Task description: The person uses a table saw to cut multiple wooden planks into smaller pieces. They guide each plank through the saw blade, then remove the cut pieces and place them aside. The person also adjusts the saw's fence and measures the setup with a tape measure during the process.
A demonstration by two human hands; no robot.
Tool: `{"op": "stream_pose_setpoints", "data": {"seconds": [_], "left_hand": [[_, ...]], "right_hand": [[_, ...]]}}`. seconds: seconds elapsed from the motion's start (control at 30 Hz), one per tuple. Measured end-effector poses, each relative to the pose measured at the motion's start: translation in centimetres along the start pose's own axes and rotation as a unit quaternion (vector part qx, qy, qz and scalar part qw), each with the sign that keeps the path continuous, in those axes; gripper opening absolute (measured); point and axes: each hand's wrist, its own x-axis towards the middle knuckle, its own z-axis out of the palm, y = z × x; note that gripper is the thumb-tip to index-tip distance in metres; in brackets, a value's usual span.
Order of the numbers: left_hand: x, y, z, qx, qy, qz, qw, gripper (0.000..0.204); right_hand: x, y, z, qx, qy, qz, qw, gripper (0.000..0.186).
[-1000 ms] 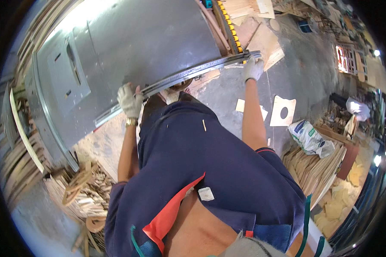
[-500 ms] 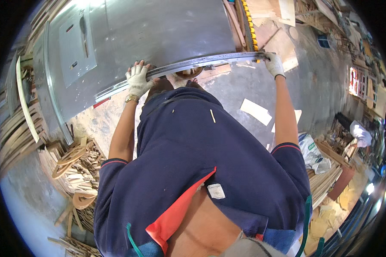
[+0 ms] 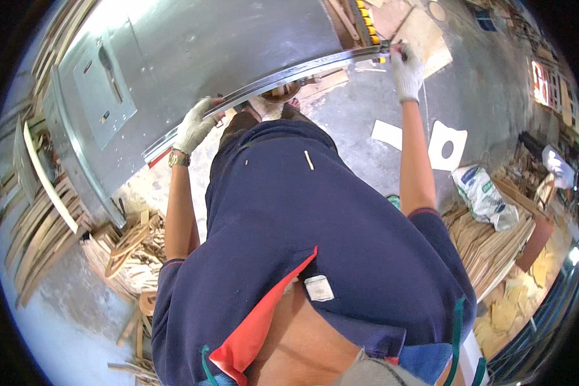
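Note:
A long grey metal rail (image 3: 296, 72) runs along the near edge of a large grey metal tabletop (image 3: 193, 45), with a recessed insert plate (image 3: 106, 96) at the left. My left hand (image 3: 196, 124), in a white knit glove with bare fingertips, has its fingers curled on the rail's left portion. My right hand (image 3: 405, 71), also gloved, is closed on the rail's right end, beside a row of yellow rollers (image 3: 368, 22).
Curved wooden strips (image 3: 35, 238) and a scrap pile (image 3: 119, 251) lie at the left. At the right are a white sack (image 3: 482, 196) on stacked thin boards (image 3: 469, 238), a white sheet with a hole (image 3: 439, 154), and plywood pieces (image 3: 431, 45) on the floor (image 3: 469, 96).
My left hand's fingers were spread half a second ago and are now curled at the rail. My right hand and the rail's right end have moved up in view.

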Motion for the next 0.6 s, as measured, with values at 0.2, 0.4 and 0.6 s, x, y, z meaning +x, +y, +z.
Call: {"op": "stream_pose_setpoints", "data": {"seconds": [0.2,0.4,0.6], "left_hand": [[-6.1,12.2,-1.7,-0.110,-0.144,0.073,0.981,0.034],[-6.0,15.3,-1.3,-0.057,-0.231,0.207,0.949,0.021],[-6.6,14.6,-0.4,-0.097,-0.184,0.119,0.971,0.017]], "right_hand": [[-10.1,-13.5,-4.9,0.298,-0.545,-0.135,0.772,0.028],[-11.9,-19.7,-5.2,0.320,-0.641,-0.222,0.661,0.026],[-10.8,-15.3,-5.9,0.207,-0.602,-0.106,0.764,0.016]]}}
